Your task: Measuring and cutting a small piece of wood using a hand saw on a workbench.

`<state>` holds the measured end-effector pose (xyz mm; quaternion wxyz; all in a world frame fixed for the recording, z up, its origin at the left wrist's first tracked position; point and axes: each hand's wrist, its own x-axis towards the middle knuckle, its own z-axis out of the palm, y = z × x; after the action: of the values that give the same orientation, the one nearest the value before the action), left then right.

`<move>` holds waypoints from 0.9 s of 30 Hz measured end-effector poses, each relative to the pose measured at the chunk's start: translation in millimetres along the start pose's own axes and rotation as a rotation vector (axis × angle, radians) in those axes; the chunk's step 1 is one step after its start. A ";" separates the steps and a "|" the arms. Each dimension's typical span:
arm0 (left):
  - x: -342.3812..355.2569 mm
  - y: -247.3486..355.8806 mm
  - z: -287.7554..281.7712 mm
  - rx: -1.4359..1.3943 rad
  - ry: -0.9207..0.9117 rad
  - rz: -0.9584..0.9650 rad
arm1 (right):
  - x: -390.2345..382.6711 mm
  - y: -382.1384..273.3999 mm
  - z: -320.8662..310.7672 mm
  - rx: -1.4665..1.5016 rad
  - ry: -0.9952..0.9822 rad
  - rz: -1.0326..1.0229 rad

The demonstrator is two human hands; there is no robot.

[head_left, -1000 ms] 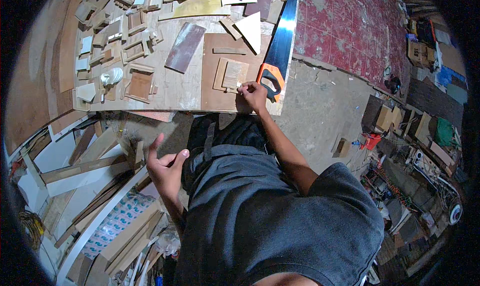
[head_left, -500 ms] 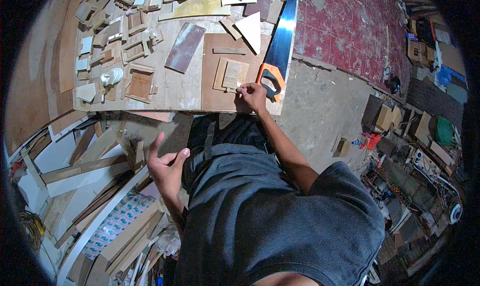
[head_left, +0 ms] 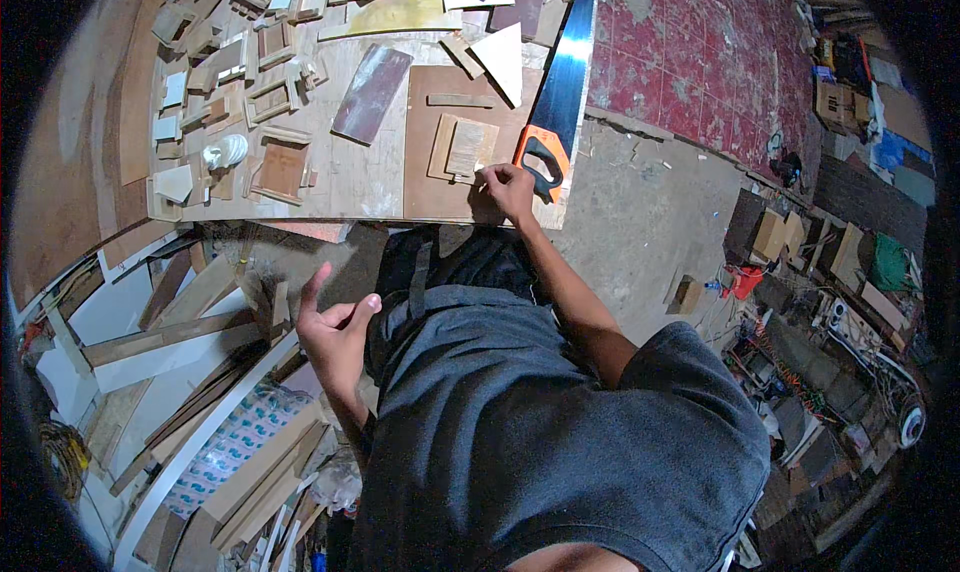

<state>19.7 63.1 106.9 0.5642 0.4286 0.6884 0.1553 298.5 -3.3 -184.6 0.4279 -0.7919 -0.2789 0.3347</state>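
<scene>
Right hand (head_left: 508, 192) at corner of wooden block (head_left: 467, 150), fingers pinched, contents unclear; handsaw (head_left: 559, 97) nearby. Left hand (head_left: 335, 344) off tabletop (head_left: 345, 182), fingers spread, released.

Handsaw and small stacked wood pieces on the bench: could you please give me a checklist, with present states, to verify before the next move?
1. Left hand free of objects: ok, open and apart from the bench.
2. Handsaw on the bench: ok, lying along its right edge.
3. Right hand well clear of the handsaw: not ok, close beside its handle.
4. Stacked wood pieces within the brown board: ok.
5. Loose wood strip apart from the stack: ok.
6. Right fingertips gripping something: cannot tell, too small.
</scene>
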 end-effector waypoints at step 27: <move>-3.5 -5.4 2.2 -0.020 0.004 0.062 | -3.1 28.2 0.5 0.107 -0.054 0.068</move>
<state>19.5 56.7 104.8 0.5619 0.4435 0.6745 0.1804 300.6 -18.9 -208.3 0.4500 -0.7677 -0.2450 0.3848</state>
